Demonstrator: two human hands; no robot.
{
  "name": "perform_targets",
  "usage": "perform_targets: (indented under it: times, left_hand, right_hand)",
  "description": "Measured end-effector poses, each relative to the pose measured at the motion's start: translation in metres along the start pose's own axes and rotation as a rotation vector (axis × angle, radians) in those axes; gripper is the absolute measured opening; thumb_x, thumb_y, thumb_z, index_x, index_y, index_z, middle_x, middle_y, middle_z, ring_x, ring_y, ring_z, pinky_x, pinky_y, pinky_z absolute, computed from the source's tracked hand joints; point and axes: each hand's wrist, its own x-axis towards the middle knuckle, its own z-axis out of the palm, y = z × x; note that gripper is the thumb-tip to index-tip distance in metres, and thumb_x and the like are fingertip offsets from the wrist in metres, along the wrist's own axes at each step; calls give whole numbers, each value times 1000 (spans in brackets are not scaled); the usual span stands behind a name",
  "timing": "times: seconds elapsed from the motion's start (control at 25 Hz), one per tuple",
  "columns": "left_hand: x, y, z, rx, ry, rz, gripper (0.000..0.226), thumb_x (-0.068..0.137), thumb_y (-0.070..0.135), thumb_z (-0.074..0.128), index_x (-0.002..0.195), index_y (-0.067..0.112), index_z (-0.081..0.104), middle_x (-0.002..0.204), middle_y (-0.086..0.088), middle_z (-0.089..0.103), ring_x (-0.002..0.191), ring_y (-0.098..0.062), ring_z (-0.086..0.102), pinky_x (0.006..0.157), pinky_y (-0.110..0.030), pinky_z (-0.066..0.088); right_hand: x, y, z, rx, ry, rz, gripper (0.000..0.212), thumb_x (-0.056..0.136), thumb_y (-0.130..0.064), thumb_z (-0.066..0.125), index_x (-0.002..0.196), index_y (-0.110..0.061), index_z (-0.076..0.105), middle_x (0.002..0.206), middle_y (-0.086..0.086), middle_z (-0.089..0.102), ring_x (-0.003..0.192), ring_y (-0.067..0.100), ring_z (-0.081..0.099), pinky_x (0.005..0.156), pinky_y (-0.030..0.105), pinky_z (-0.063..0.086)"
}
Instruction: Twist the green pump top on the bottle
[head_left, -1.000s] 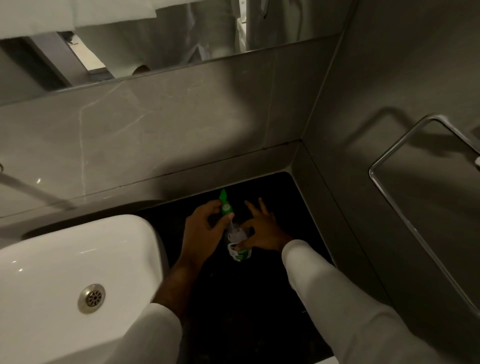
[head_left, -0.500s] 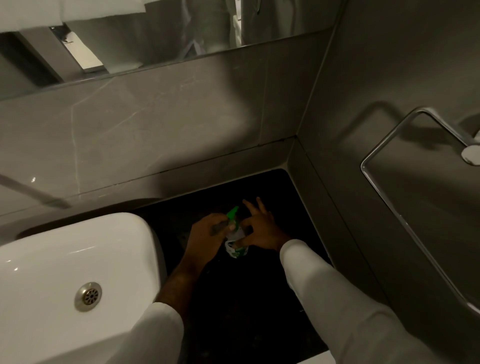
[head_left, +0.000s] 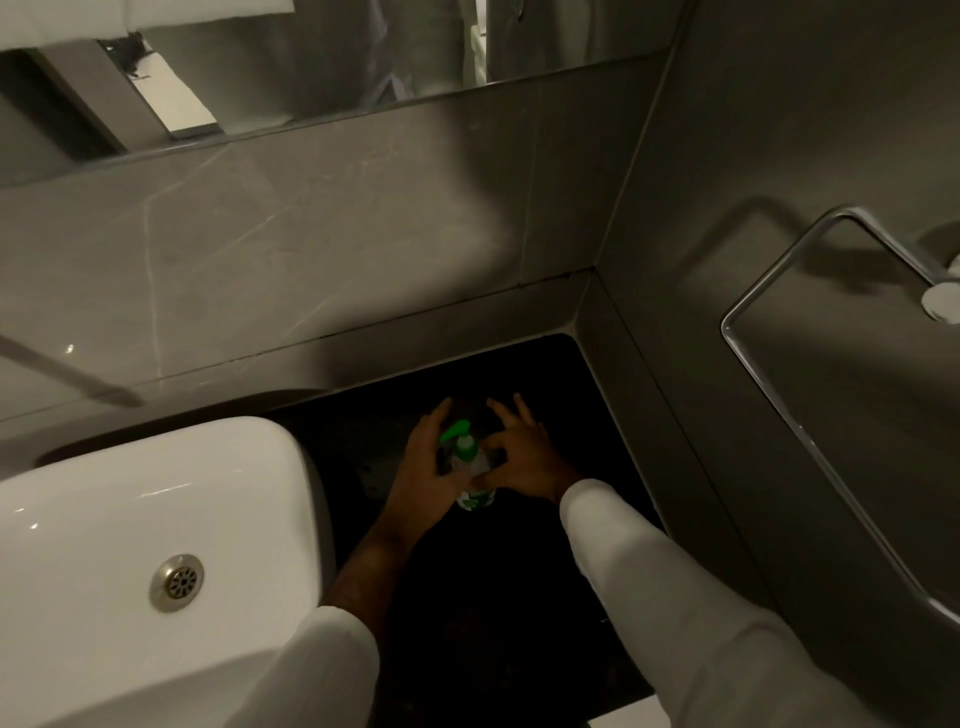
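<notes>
I see a small pump bottle (head_left: 470, 475) standing upright on the dark counter (head_left: 498, 613), in the corner between the white sink (head_left: 156, 519) and the grey side wall (head_left: 779, 156). The bottle has a green pump head and a green and white label near its base.

The left hand (head_left: 423, 473) lies against the bottle's left side. Its fingers are long and only lightly bent, reaching past the pump head on the far side; its thumb crosses toward the bottle's body. I read this as a loose touch, not a full grip.

The right hand (head_left: 524, 457) is at the bottle's right side. Its thumb and forefinger curl in and pinch the bottle just below the pump, while the other fingers spread straight, away from it.

Both arms wear white sleeves (head_left: 649, 597).

Surroundings: the sink's metal drain (head_left: 176, 582) is visible. A mirror (head_left: 311, 67) runs above the grey tiled back wall (head_left: 311, 249). A metal towel rail (head_left: 779, 374) is fixed to the side wall, well apart from the hands.
</notes>
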Motion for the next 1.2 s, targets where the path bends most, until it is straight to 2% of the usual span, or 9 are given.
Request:
perform_targets:
  times: [0.08, 0.16, 0.28, 0.48, 0.64, 0.8, 0.96, 1.08, 1.2]
  left_hand:
    - [1, 0, 3, 43, 122, -18, 63, 77, 28, 85, 128, 43, 52, 125, 19, 62, 114, 2, 62, 88, -10, 52]
    - [7, -6, 1, 36, 131, -38, 59, 82, 15, 81, 121, 49, 51, 113, 22, 69, 108, 0, 67, 85, -13, 56]
    - [6, -13, 0, -85, 25, -51, 70, 87, -7, 68, 139, 32, 44, 126, 15, 62, 119, 0, 61, 93, -20, 55]
    - [5, -6, 3, -26, 149, -14, 51, 85, 12, 77, 115, 47, 58, 107, 21, 71, 101, -1, 69, 83, -22, 60]
    - [3, -10, 5, -120, 38, -28, 50, 90, 8, 72, 132, 31, 55, 121, 18, 69, 113, -2, 66, 87, -17, 56]
    - [6, -5, 7, -8, 202, -12, 32, 84, 13, 80, 102, 36, 65, 98, 14, 74, 92, 1, 71, 73, -14, 58]
    - [6, -10, -3, -107, -41, -15, 48, 92, 0, 66, 132, 27, 57, 123, 14, 68, 115, -1, 65, 90, -16, 55]
    - [6, -6, -3, 93, 46, -34, 31, 79, 33, 84, 101, 47, 66, 101, 32, 68, 95, 7, 67, 73, -4, 50]
    - [11, -11, -3, 398, 141, 141, 16, 81, 35, 80, 95, 36, 72, 89, 19, 70, 90, -4, 65, 77, -16, 49]
  right_hand:
    - [-2, -3, 3, 52, 12, 66, 95, 76, -41, 91, 160, -27, 49, 182, 0, -12, 169, 42, 0, 134, 57, 18]
    - [-1, 0, 3, 70, 29, 69, 95, 74, -42, 92, 158, -23, 52, 182, -1, -11, 169, 40, 0, 134, 55, 19]
    - [0, 7, 2, 42, 23, 36, 84, 73, -45, 91, 148, -18, 64, 183, -3, -6, 170, 37, -4, 135, 55, 16]
    - [4, 6, 7, 46, 38, 50, 90, 73, -46, 91, 154, -21, 59, 183, -2, -5, 170, 38, -3, 135, 54, 17]
    - [4, 4, 6, 79, 30, 83, 101, 74, -46, 90, 162, -23, 47, 183, -2, -6, 170, 37, -3, 135, 55, 16]
    - [2, -2, 8, 59, 38, 51, 93, 76, -41, 91, 158, -22, 53, 183, 0, -6, 170, 36, -1, 135, 53, 15]
    - [-3, 4, 0, 72, 13, 48, 84, 77, -43, 89, 153, -23, 59, 183, -2, -4, 170, 35, -2, 135, 54, 16]
    - [-3, 3, 1, 64, 19, 40, 89, 77, -42, 90, 157, -22, 55, 182, 2, -6, 170, 37, 1, 134, 54, 18]
    - [-3, 1, 4, 78, 30, 25, 92, 75, -40, 92, 158, -23, 54, 182, 2, -8, 170, 38, 3, 134, 53, 20]
